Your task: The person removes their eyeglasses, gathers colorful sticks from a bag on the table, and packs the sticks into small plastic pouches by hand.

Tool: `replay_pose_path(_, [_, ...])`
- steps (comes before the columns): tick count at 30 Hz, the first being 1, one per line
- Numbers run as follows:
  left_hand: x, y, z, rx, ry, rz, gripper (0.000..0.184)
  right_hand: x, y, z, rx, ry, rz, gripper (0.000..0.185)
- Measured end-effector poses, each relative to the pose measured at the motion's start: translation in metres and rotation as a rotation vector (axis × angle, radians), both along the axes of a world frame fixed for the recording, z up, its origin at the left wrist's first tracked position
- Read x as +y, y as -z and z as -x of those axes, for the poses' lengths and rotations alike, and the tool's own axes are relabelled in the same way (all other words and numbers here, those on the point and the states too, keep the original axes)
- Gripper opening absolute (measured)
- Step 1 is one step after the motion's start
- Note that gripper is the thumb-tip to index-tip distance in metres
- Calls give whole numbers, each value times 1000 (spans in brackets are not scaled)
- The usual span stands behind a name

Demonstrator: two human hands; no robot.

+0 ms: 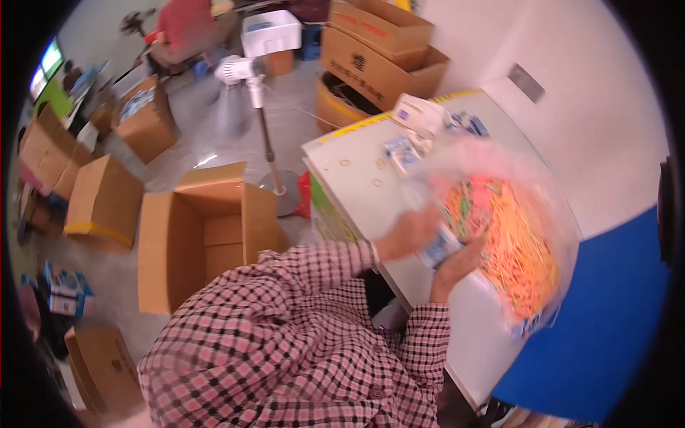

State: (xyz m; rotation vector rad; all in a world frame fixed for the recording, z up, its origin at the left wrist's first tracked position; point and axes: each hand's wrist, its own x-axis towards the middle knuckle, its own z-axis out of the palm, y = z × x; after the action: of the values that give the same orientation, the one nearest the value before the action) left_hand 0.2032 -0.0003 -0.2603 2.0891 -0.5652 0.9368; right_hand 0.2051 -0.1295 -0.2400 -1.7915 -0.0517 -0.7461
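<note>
A small blue-and-white packet [440, 247] is held between the fingers and thumb of my right hand [460, 267], over the table's near side. My left hand [412, 232] is at the packet's upper left; its fingers are smeared by motion, and whether they grip anything is unclear. Just beyond both hands lies a large clear plastic bag [567, 246], opened wide. It is full of rubber bands [517, 250], mostly orange with some green and pink. More blue-and-white packets [403, 155] lie on the table [349, 189], along with a few loose rubber bands [377, 182].
A white box [419, 114] stands at the table's far end. Cardboard boxes [378, 68] are stacked behind it. An open carton [207, 235] is on the floor to my left, near a white standing fan [242, 71]. Another person [187, 28] sits farther back.
</note>
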Motion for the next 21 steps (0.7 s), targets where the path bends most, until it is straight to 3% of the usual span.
replay_pose_path(1, [4,13,-11,-23,-106,-30,14,15,-19,18,-16,-80,-12,46])
replay_pose_path(3, [5,-19,7,294,-28,310,10,18,-36,23,-25,-118,-30,46])
replay_pose_path(5, [2,-33,9,337,13,353,13,7,-32,9,142,-168,-409,46])
replay_pose_path(6, [0,-37,8,374,16,406,16,4,-29,4,139,-145,-407,46])
replay_pose_path(9, [-2,-38,-15,321,-21,430,24,2,-13,-15,-173,19,-18,44])
replay_pose_path(14, [14,-17,-65,272,-197,469,31,-37,4,-10,-46,27,126,35])
replay_pose_path(15, [15,-10,-65,358,-214,369,31,-39,13,-8,-43,35,124,35])
replay_pose_path(18, [18,0,-62,521,-240,158,31,-37,46,-3,-34,-37,589,31])
replay_pose_path(21, [22,-3,-51,223,-381,-104,36,-29,34,12,28,-42,708,30])
